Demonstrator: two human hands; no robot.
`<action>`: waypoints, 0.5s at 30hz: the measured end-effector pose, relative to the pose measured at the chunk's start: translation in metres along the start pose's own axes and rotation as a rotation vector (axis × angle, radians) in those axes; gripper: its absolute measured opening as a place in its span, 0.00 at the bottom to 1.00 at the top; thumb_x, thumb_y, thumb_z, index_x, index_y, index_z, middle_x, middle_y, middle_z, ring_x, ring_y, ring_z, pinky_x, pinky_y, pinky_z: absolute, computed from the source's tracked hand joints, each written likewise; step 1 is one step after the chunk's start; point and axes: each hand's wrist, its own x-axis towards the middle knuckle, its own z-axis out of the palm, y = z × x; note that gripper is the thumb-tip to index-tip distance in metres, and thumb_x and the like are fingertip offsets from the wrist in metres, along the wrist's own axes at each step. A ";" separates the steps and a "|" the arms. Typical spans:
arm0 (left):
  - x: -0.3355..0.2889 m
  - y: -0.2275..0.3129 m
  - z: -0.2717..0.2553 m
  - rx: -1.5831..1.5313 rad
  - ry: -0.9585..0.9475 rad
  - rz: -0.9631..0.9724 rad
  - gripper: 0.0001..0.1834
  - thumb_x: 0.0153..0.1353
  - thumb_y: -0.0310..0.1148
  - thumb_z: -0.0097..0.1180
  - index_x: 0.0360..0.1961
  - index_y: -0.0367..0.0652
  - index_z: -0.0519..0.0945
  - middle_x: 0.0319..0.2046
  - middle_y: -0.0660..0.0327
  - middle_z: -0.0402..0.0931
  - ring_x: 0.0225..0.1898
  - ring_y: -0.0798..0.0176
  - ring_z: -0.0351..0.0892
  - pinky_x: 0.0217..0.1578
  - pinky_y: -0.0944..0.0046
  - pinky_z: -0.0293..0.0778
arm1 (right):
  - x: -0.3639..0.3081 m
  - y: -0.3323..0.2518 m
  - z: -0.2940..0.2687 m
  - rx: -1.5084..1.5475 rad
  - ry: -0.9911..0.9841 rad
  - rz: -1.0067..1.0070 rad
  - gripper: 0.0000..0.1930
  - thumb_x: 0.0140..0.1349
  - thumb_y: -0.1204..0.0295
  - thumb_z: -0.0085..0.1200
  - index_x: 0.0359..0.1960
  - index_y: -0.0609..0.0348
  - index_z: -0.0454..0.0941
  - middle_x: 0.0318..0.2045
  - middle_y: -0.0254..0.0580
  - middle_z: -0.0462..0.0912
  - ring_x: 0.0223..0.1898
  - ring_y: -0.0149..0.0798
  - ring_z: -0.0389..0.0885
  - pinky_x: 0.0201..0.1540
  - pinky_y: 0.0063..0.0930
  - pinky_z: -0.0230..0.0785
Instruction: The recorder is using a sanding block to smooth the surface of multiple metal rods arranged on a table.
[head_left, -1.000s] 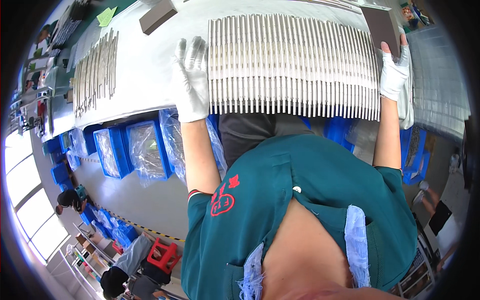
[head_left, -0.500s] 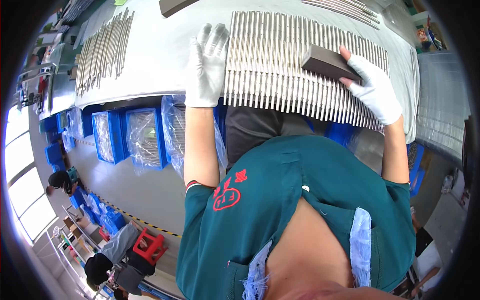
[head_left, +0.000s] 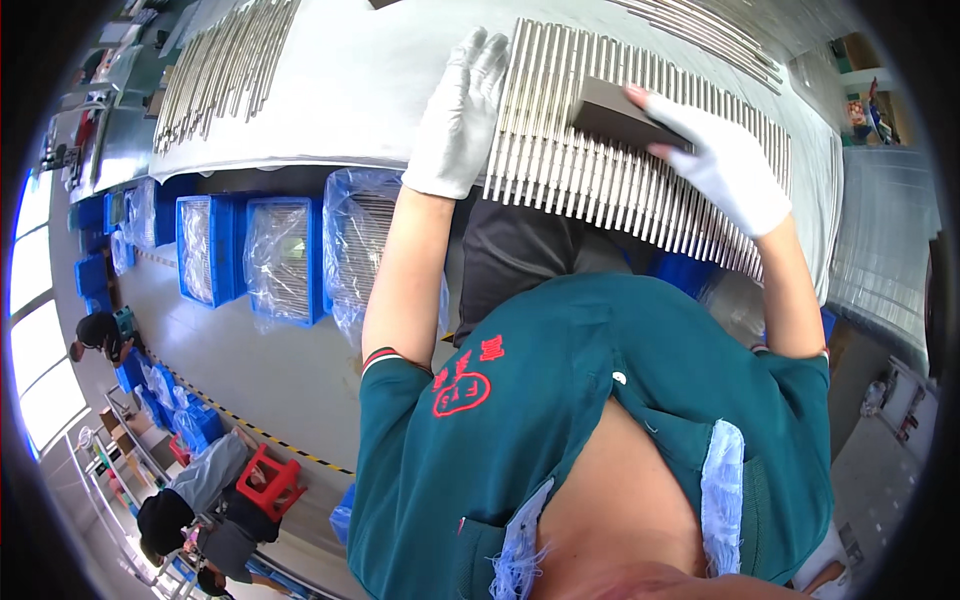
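Note:
A wide row of thin metal rods (head_left: 560,165) lies side by side on the white-covered table, their near ends sticking out past its edge. My right hand (head_left: 725,165), in a white glove with bare thumb and fingertip showing, grips a dark brown rectangular block (head_left: 625,117) resting across the rods. My left hand (head_left: 458,120), fully gloved in white, lies with fingers stretched out along the left end of the row, its edge against the outermost rods.
A looser group of rods (head_left: 225,75) lies at the table's left, and more rods (head_left: 705,35) at the far right. Blue crates (head_left: 212,250) with plastic-wrapped rods stand below the table edge. A red stool (head_left: 270,482) and other people are at the lower left.
My right hand has slid the block leftward over the rods. My left hand has shifted right and tilted, staying against the row's left end. The head view has turned slightly.

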 end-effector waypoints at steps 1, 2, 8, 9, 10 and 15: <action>-0.001 0.000 0.002 0.001 -0.005 0.000 0.37 0.69 0.54 0.36 0.67 0.34 0.50 0.66 0.47 0.53 0.69 0.55 0.49 0.69 0.60 0.45 | -0.009 0.003 -0.004 0.036 -0.023 0.091 0.29 0.56 0.73 0.56 0.61 0.36 0.68 0.53 0.37 0.76 0.50 0.46 0.77 0.52 0.31 0.71; 0.000 -0.001 0.000 -0.003 0.003 0.008 0.37 0.69 0.54 0.36 0.67 0.34 0.50 0.66 0.47 0.53 0.69 0.55 0.49 0.69 0.60 0.45 | -0.012 0.004 -0.006 0.072 -0.047 0.181 0.29 0.55 0.74 0.57 0.60 0.38 0.69 0.54 0.36 0.76 0.52 0.45 0.76 0.54 0.30 0.70; 0.010 -0.016 -0.008 -0.147 -0.136 0.024 0.32 0.71 0.45 0.40 0.68 0.38 0.50 0.68 0.50 0.48 0.70 0.57 0.46 0.69 0.59 0.44 | 0.029 -0.017 0.013 -0.048 0.022 -0.007 0.31 0.56 0.69 0.57 0.63 0.33 0.65 0.51 0.37 0.77 0.47 0.44 0.79 0.48 0.32 0.73; 0.012 -0.018 -0.009 -0.181 -0.130 0.010 0.32 0.70 0.45 0.40 0.68 0.37 0.50 0.68 0.49 0.49 0.70 0.57 0.46 0.69 0.59 0.44 | 0.027 -0.013 0.011 -0.060 0.025 -0.021 0.31 0.56 0.69 0.57 0.63 0.34 0.65 0.52 0.36 0.77 0.48 0.44 0.79 0.48 0.31 0.73; 0.010 -0.018 -0.011 -0.181 -0.123 0.016 0.32 0.70 0.45 0.40 0.68 0.37 0.50 0.68 0.49 0.49 0.70 0.57 0.46 0.69 0.59 0.44 | 0.024 -0.010 0.010 -0.068 0.026 -0.040 0.30 0.55 0.69 0.57 0.62 0.35 0.66 0.52 0.36 0.77 0.48 0.43 0.79 0.48 0.31 0.73; 0.005 -0.018 -0.015 -0.123 -0.127 0.071 0.34 0.71 0.46 0.39 0.68 0.35 0.49 0.68 0.49 0.48 0.71 0.56 0.44 0.69 0.59 0.42 | -0.011 0.002 -0.006 0.067 -0.052 0.198 0.29 0.53 0.75 0.59 0.59 0.40 0.71 0.55 0.31 0.76 0.52 0.39 0.77 0.54 0.26 0.70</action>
